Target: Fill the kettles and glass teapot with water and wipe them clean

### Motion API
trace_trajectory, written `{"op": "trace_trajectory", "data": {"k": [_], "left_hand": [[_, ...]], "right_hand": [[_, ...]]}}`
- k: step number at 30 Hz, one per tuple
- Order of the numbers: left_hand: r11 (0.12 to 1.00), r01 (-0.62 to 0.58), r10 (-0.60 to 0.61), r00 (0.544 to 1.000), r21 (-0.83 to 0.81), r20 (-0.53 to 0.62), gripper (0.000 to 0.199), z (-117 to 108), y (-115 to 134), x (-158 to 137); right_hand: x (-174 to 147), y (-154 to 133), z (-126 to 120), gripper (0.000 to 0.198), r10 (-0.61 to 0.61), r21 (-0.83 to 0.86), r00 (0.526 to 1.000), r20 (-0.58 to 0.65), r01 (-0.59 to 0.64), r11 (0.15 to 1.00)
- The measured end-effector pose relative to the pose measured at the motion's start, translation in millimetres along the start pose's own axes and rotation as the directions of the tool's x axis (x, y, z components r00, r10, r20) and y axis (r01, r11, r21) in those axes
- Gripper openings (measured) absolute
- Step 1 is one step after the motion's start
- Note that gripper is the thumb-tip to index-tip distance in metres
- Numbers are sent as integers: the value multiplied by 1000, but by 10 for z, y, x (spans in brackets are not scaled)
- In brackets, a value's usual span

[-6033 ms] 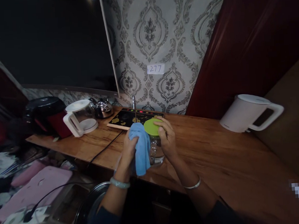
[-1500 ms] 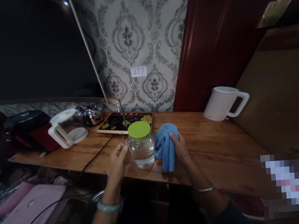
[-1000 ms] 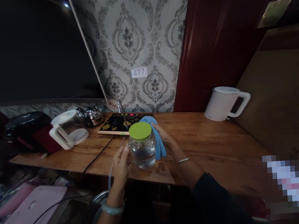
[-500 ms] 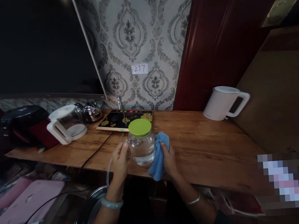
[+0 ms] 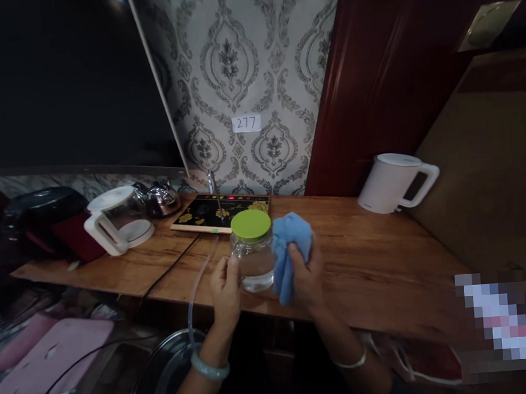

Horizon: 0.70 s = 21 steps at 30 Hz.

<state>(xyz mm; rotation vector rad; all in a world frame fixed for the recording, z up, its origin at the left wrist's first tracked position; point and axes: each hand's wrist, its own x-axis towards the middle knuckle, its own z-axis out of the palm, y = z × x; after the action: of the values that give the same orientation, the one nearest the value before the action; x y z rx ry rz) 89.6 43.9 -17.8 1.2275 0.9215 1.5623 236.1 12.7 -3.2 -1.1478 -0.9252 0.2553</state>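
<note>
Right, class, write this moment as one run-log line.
left hand: holding jug at its side; right hand: holding bunched cloth beside jug; lid: on jug; jug: upright; kettle: on table, to the right

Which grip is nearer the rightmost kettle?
Right: the right grip, on the cloth, is left of the kettle; the left grip is farther left, at the jar.

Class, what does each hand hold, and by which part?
Left hand: jar, by its left side, apparently the handle. Right hand: cloth, by its bunched middle.
</note>
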Motion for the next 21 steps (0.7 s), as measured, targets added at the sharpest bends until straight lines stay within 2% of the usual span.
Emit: {"op": "trace_trajectory", "data": {"k": [2, 4, 6, 8, 12, 16, 17, 19, 21], "left_hand": [[1000, -11, 11, 1000, 9, -10, 47, 54, 3, -47], [1000, -15, 15, 1000, 11, -15, 47, 89, 14, -75], [1000, -19, 19, 1000, 12, -14, 47, 103, 24, -87], [1000, -24, 24, 1000, 17, -17, 47, 98, 28, -85], [999, -13, 13, 1000, 34, 19, 47, 63, 35, -65], [998, -30, 26, 995, 52, 92, 42, -12, 66, -76], [994, -71, 66, 996, 79, 66, 38, -44, 69, -92], [957, -237, 244, 970, 167, -18, 36, -124, 63, -145], [860, -445, 467, 884, 250, -35, 44, -210, 57, -229]], "right_hand": [[-30, 82, 49, 43, -186, -122, 980, 70, 193, 974], [-113, 184, 43, 46, -323, -201, 936, 140, 346, 916], [-231, 277, -15, 48, -365, -246, 910, 196, 407, 880], [-364, 338, -97, 49, -352, -261, 902, 249, 413, 872], [-589, 315, -240, 51, -263, -185, 887, 379, 351, 918], [-684, 121, -344, 46, -112, -71, 878, 466, 163, 984], [-688, 61, -366, 44, -79, -50, 876, 475, 116, 992], [-685, -59, -395, 43, -15, -15, 872, 489, 26, 1000], [-676, -177, -392, 43, 42, 18, 871, 490, -58, 998]]}}
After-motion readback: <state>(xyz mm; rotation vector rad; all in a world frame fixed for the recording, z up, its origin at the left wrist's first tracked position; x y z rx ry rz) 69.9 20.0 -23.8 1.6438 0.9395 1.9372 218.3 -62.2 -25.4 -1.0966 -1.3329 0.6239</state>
